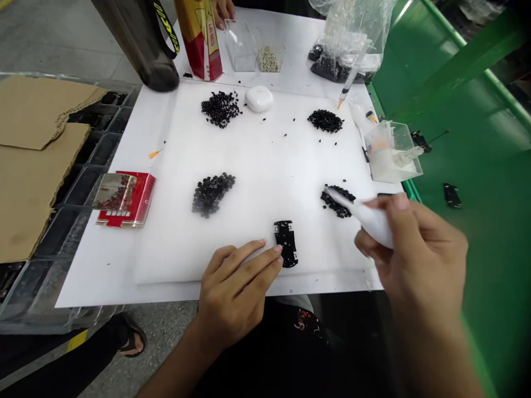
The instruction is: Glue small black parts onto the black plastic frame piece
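Note:
My left hand (pixel 236 287) lies with its fingers stretched out, their tips on the left edge of a flat black plastic part (pixel 286 244), shaped like a toy car's base. In my right hand (pixel 418 243) is a white tapered tool (pixel 373 222) with a bulky body and a narrow tip; its exact kind is unclear. The tip is over a pile of small black pieces (pixel 341 205) on the right. More black pieces form separate heaps: square ones (pixel 212 194) at left, small ones (pixel 220 109) at back left and others (pixel 326 120) at back right.
A white foam sheet (pixel 257 160) covers much of the table. Around it are a red cigarette pack (pixel 143 202), a white rounded case (pixel 259 99), a syringe (pixel 352 77), clear boxes (pixel 241 52), a dark bottle (pixel 153 61) and a plastic bag (pixel 352 33). Another person's hand (pixel 223 11) is at the back.

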{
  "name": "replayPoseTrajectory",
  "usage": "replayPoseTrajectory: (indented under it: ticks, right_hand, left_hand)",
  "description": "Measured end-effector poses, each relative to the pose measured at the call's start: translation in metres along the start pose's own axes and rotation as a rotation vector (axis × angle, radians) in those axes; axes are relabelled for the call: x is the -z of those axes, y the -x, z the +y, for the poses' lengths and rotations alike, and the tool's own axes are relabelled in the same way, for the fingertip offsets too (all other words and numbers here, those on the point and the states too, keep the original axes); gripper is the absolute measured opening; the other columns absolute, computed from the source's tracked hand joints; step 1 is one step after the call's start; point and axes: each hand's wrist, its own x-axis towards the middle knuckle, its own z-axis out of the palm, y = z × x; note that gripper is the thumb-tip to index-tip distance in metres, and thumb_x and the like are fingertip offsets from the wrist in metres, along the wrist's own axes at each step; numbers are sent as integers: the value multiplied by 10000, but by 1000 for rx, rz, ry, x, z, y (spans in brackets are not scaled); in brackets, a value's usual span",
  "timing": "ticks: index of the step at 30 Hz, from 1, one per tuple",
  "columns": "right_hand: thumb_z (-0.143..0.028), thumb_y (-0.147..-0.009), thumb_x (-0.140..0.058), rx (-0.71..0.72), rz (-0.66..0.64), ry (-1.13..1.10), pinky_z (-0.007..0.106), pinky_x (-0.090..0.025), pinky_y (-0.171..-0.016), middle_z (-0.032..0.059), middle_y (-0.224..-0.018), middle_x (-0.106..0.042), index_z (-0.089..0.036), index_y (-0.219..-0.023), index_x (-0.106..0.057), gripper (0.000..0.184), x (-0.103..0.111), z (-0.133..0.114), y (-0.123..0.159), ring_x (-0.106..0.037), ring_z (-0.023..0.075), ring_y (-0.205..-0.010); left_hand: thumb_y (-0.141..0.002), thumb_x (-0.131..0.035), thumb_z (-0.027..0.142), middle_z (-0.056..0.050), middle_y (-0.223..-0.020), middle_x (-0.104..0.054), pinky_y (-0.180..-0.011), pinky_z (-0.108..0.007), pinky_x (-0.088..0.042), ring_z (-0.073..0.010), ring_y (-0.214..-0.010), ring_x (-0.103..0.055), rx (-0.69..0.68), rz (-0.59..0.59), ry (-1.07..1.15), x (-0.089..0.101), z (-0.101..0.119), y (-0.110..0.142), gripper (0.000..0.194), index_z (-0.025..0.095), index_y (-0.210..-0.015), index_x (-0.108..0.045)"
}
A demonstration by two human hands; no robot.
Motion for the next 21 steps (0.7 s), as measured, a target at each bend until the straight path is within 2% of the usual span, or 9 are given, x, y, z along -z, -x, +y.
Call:
replayPoseTrajectory:
  ticks: [2,4,7,10,13,17,21]
  right_hand:
    - [-410,-943,-705,-202,72,-221,230,-342,-406,-21,-671,-510,-194,-803,-632,268,4,9,15,-376,74,-461]
    - [-373,-908,-722,-297,81,-325,225,-366,-419,-50,-637,-445,-215,-802,-526,272,3,16,22,-407,89,-478]
    - [-330,-909,-695,-275,10,-432,239,-399,-454,-75,-584,-327,-235,-725,-365,390,-7,17,25,-432,110,-502]
    - [-318,-898,-751,-279,-9,-490,243,-321,-424,-82,-562,-245,-224,-642,-268,554,-19,14,27,-318,81,-452]
    - [-333,-863,-816,-297,31,-448,252,-260,-408,-79,-547,-235,-221,-583,-283,612,-27,13,32,-256,70,-450]
    - [-341,-838,-841,-299,10,-387,259,-251,-386,-72,-512,-276,-216,-536,-359,582,-28,13,38,-299,78,-435]
    - [-347,-811,-860,-315,-4,-327,245,-257,-333,-27,-528,-487,-182,-539,-503,479,-26,8,38,-442,100,-407]
  left_hand:
    - [-897,-508,-77,-40,-1244,-747,-906,-398,-492,-242,-1216,-679,7,-36,-12,-1,0,0,440,170,-1207,-699]
    - [-890,-488,-90,-39,-1226,-754,-902,-394,-492,-233,-1219,-679,31,-45,-10,-3,0,0,496,160,-1288,-647]
    - [-874,-486,-111,-47,-1149,-780,-873,-381,-503,-214,-1174,-700,67,-29,-3,-6,0,-2,536,109,-1354,-575]
    - [-867,-498,-125,-44,-1115,-789,-861,-385,-507,-222,-1166,-704,69,-44,-17,-5,2,-5,488,106,-1280,-620]
    - [-864,-497,-138,-40,-1116,-788,-855,-399,-508,-240,-1179,-700,66,-71,-34,-3,4,-5,454,126,-1189,-674]
    - [-867,-495,-131,-43,-1118,-788,-850,-404,-508,-246,-1181,-699,71,-91,-42,-1,4,-5,447,133,-1173,-684]
    - [-878,-498,-111,-51,-1133,-784,-838,-406,-503,-261,-1197,-691,55,-116,-33,1,4,-7,419,140,-1149,-697]
